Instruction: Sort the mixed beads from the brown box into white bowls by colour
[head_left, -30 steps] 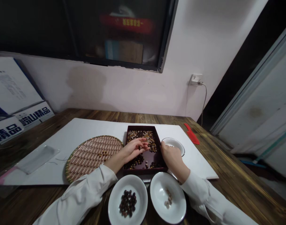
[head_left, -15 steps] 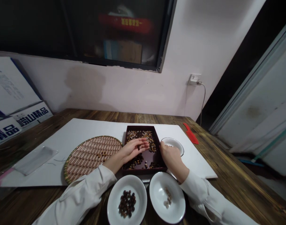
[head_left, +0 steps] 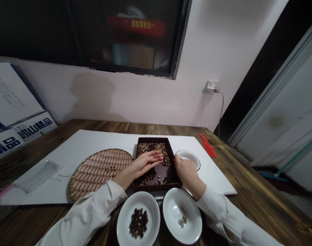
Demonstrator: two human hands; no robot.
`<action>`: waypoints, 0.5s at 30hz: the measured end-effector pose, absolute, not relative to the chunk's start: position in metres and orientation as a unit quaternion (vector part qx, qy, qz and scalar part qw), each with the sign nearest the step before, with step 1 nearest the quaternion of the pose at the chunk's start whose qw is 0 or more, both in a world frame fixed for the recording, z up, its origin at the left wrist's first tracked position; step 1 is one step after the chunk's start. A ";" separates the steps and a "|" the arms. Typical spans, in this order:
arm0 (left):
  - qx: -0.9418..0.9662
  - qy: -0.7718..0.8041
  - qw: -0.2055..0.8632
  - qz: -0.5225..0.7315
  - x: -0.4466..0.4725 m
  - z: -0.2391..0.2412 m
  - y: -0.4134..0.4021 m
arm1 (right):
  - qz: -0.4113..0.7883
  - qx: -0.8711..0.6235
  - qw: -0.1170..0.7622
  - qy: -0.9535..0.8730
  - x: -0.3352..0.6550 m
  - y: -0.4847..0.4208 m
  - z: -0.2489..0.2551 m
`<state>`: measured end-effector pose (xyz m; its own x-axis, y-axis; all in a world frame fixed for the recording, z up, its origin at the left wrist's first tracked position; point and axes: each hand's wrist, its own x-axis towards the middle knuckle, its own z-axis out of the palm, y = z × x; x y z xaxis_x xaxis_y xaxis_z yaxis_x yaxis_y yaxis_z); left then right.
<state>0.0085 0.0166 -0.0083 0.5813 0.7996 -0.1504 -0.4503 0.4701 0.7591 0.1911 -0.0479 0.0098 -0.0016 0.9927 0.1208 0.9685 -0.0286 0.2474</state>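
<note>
A dark red tray point(head_left: 138, 145) holds several brown and tan beads point(head_left: 153, 149), piled mostly at its far end. My left hand point(head_left: 145, 162) lies over the tray with its fingers stretched out flat, fingertips at the bead pile. My right hand point(head_left: 184, 169) rests on the tray's right wall, fingers curled down; whether it holds a bead is hidden. A white bowl point(head_left: 127, 218) of dark beads and a white bowl point(head_left: 194, 222) with a few pale beads stand in front of the tray.
A round woven tray point(head_left: 94, 171) lies left of the red tray on a white sheet point(head_left: 76, 147). A small white bowl point(head_left: 194, 158) sits right of the tray, a red plastic scraper point(head_left: 208, 147) beyond it. A clear bag point(head_left: 38, 174) lies at the left. Signboards lean at the wall.
Both hands have stayed over the tray almost unmoved; my left fingers have flattened slightly. The view has shifted a little.
</note>
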 end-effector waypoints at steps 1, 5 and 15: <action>0.348 0.252 0.820 0.379 0.008 -0.009 0.017 | 0.132 0.705 0.047 0.695 0.191 -0.048 0.010; 0.355 0.247 0.821 0.373 0.008 -0.008 0.017 | 0.136 0.705 0.054 0.694 0.191 -0.048 0.010; 0.351 0.258 0.818 0.375 0.009 -0.008 0.016 | 0.135 0.705 0.052 0.694 0.191 -0.048 0.010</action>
<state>0.0088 0.0163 -0.0077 0.5858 0.7948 -0.1585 -0.4326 0.4721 0.7681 0.1911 -0.0483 0.0097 -0.0003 0.9931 0.1171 0.9649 -0.0305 0.2608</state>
